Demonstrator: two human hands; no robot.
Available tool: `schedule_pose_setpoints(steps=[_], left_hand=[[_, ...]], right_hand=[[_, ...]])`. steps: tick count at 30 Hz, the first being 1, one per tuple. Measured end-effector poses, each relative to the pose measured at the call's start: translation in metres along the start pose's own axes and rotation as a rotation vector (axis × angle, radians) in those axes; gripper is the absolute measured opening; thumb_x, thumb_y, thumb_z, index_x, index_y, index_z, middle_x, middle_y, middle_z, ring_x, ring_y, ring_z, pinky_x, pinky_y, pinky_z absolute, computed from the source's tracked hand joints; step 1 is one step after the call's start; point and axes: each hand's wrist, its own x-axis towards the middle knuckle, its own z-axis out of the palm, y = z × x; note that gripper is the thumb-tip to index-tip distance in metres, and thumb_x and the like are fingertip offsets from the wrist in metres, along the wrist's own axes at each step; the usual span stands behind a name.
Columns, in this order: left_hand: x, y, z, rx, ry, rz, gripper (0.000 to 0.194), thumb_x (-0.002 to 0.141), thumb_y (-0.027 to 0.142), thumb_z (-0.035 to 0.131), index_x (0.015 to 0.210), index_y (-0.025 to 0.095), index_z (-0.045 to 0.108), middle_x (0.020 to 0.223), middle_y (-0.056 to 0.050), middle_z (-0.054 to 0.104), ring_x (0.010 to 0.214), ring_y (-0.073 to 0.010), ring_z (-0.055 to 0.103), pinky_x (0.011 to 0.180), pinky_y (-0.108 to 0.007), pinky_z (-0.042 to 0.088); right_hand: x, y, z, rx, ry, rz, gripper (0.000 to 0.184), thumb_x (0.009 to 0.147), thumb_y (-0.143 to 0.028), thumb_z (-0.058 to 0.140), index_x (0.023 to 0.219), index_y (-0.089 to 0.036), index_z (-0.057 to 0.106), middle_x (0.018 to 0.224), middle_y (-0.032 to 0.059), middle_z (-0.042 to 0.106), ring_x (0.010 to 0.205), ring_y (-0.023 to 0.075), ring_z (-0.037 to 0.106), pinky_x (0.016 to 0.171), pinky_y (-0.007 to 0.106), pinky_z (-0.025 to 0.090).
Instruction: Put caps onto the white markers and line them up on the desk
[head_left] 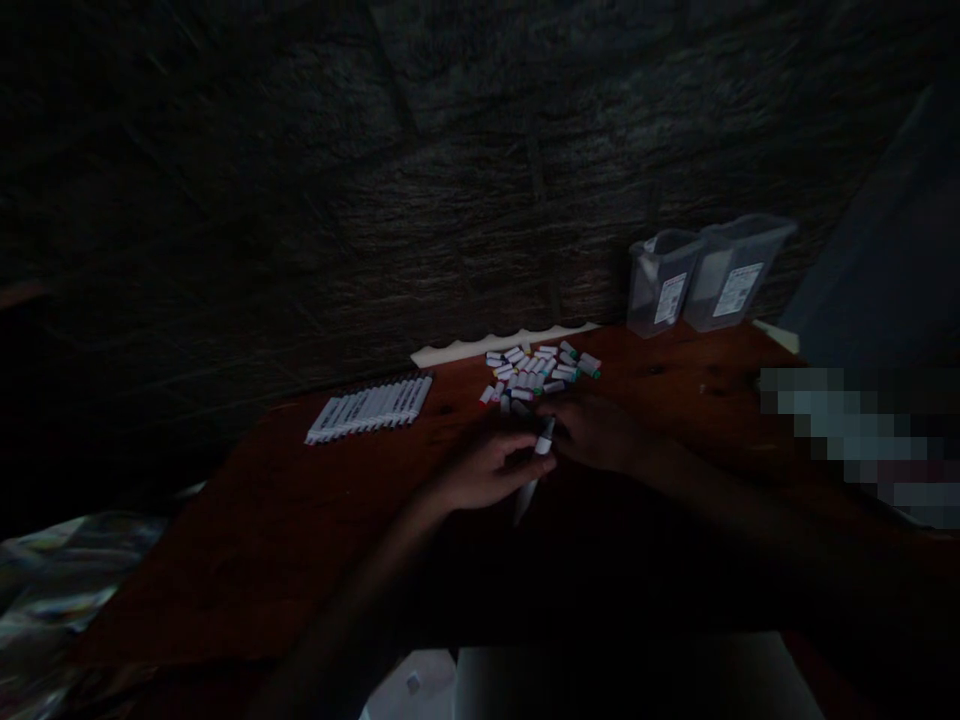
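Note:
My left hand (484, 472) is closed around a white marker pen (534, 470) held upright over the dark red table (247, 540). My right hand (596, 432) sits beside it, fingers at the marker's top end, pinched on or near its cap. Just beyond both hands lies a loose pile of marker caps (541, 372), white with coloured ends. A tidy row of white markers (371, 408) lies side by side to the left of the pile. The scene is very dim.
Two clear plastic containers (701, 275) with labels stand at the back right against a dark stone wall. A white scalloped strip (495, 345) lies behind the caps. White paper (600, 685) lies at the near edge. Crumpled plastic (52, 580) sits at the far left.

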Motion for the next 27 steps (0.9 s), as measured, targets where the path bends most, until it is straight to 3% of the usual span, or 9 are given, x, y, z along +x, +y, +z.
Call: schedule_pose_setpoints(steps=[27], left_hand=[[-0.0005,-0.0006,0.0003,-0.011,0.014,-0.019,0.029,0.093,0.04,0.052,0.105,0.018,0.067,0.093,-0.003,0.07,0.085,-0.0147,0.062,0.079,-0.026,0.048]], right_hand=[[0.0003,0.0005,0.001,0.016,0.027,-0.008,0.029,0.086,-0.021,0.054,0.113,-0.017,0.066,0.116,0.0112,0.069,0.108,0.0233,0.062,0.091,0.034,0.047]])
